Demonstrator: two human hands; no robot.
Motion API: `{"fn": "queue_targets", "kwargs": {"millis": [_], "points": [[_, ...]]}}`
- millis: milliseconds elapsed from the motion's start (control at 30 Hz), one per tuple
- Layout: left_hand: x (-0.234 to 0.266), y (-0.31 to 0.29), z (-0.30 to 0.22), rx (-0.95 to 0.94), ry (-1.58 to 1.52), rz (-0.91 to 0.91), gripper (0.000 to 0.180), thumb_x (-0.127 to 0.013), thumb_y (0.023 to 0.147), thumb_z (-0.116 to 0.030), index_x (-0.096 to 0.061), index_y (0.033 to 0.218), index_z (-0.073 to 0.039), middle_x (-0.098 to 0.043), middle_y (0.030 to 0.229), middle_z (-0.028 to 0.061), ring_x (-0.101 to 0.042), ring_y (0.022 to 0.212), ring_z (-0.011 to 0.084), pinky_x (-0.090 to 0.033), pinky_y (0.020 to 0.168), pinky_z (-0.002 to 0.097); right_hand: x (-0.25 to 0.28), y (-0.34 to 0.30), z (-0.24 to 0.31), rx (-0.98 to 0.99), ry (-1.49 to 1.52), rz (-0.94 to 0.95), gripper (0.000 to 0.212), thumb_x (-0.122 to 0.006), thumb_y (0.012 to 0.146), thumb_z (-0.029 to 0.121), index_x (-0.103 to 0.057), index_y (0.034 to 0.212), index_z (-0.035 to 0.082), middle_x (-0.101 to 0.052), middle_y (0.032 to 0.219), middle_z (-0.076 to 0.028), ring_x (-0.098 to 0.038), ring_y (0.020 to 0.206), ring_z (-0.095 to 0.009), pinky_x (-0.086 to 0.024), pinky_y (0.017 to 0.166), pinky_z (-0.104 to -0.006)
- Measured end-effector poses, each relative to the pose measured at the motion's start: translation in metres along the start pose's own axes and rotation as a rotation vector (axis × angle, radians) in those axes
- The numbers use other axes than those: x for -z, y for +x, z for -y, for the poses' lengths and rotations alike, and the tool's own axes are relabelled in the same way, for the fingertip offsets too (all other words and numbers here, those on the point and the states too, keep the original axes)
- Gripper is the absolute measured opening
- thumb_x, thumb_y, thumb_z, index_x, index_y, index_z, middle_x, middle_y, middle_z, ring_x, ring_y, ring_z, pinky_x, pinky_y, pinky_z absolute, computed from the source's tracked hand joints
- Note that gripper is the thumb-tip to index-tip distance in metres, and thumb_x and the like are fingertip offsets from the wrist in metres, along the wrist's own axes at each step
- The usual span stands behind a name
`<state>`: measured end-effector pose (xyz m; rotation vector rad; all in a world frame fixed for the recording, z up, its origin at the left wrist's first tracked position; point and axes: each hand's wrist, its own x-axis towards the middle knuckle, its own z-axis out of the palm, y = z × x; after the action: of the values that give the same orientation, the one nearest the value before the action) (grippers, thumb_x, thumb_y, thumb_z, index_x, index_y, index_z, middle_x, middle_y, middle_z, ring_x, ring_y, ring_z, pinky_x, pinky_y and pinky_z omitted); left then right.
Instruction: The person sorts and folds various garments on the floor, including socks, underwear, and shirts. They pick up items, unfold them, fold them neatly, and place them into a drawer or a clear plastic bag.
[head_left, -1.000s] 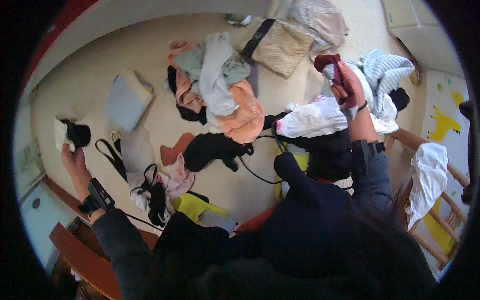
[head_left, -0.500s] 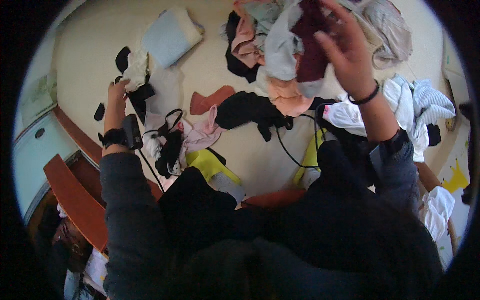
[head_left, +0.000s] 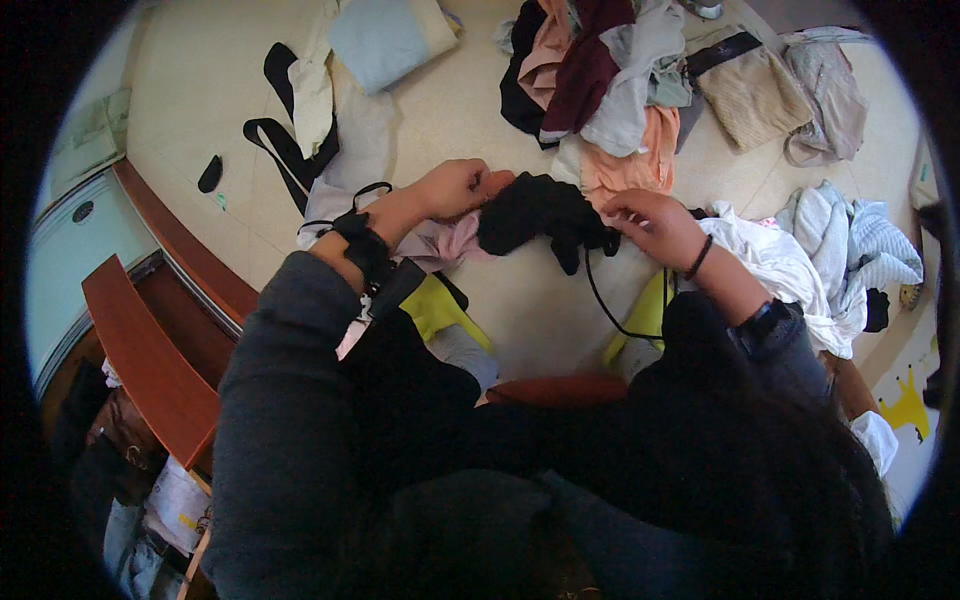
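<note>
A crumpled black garment [head_left: 535, 215], its kind not clear, lies on the floor before me, between my hands. Curled fingers of my left hand [head_left: 455, 190] close at its upper left edge, their tips partly hidden. At the garment's right end, my right hand [head_left: 655, 228] pinches the cloth between thumb and fingers. Pink cloth [head_left: 455, 243] shows under my left wrist. Beyond my right hand is a peach garment [head_left: 635, 150], at the lower edge of a heap with a maroon garment [head_left: 590, 60] and a pale grey one [head_left: 635, 80].
A folded light-blue and cream cloth [head_left: 390, 45] lies far left, near black straps [head_left: 285, 165]. Folded beige knitwear [head_left: 755, 95] is far right; white clothes [head_left: 765, 265] lie at the right. A black cord [head_left: 605, 305] loops by my yellow slipper [head_left: 435, 308]. An open brown drawer [head_left: 150, 350] stands left.
My left hand has come right, from the cream cloth to the black garment. My right hand has come down from the heap to the same garment. The maroon garment now lies on the heap.
</note>
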<state>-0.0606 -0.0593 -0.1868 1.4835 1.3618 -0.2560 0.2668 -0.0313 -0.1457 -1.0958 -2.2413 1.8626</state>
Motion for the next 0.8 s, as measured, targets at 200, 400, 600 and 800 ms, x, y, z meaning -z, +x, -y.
{"fn": "queue_targets", "kwargs": {"millis": [200,400,600,800], "points": [[0.002,0.003,-0.015,0.068,-0.904,0.201,0.015,-0.061,0.079,-0.011,-0.050,0.090,-0.010,-0.053,0.079,-0.0016,-0.050,0.065,0.0074,-0.041,0.055,0.0243,-0.048,0.034,-0.013,0.454,-0.289,-0.271,0.043,-0.066,0.067,0.006,-0.055,0.108,0.007,-0.053,0.111,-0.009,-0.051,0.101,-0.028,-0.041,0.087,-0.0372],[0.048,0.003,-0.038,-0.024,-0.974,-0.010,0.021,-0.061,0.078,-0.012,-0.052,0.096,-0.010,-0.058,0.087,0.0029,-0.054,0.075,0.0082,-0.044,0.062,0.0233,-0.022,0.039,-0.021,-0.004,0.246,-0.171,0.034,-0.055,0.073,0.003,-0.054,0.107,0.004,-0.057,0.104,-0.011,-0.053,0.097,-0.024,-0.042,0.085,-0.0324],[0.088,-0.029,-0.066,0.097,0.549,-0.169,0.042,-0.065,0.076,-0.019,-0.052,0.114,-0.007,-0.055,0.111,0.0142,-0.052,0.101,0.0194,-0.044,0.082,0.0317,0.028,0.003,0.028,-0.106,1.604,-0.117,0.040,-0.055,0.081,0.008,-0.045,0.119,0.004,-0.056,0.108,-0.010,-0.057,0.093,-0.020,-0.047,0.084,-0.0308],[0.080,-0.037,-0.159,-0.282,-0.848,-0.165,0.070,-0.068,0.075,-0.028,-0.033,0.132,-0.008,-0.053,0.113,0.0086,-0.050,0.105,0.0184,-0.041,0.088,0.0348,0.046,0.012,0.062,0.196,0.732,-0.322,0.030,-0.067,0.073,0.016,-0.056,0.099,0.007,-0.058,0.088,-0.005,-0.055,0.087,-0.019,-0.045,0.075,-0.0303]]}}
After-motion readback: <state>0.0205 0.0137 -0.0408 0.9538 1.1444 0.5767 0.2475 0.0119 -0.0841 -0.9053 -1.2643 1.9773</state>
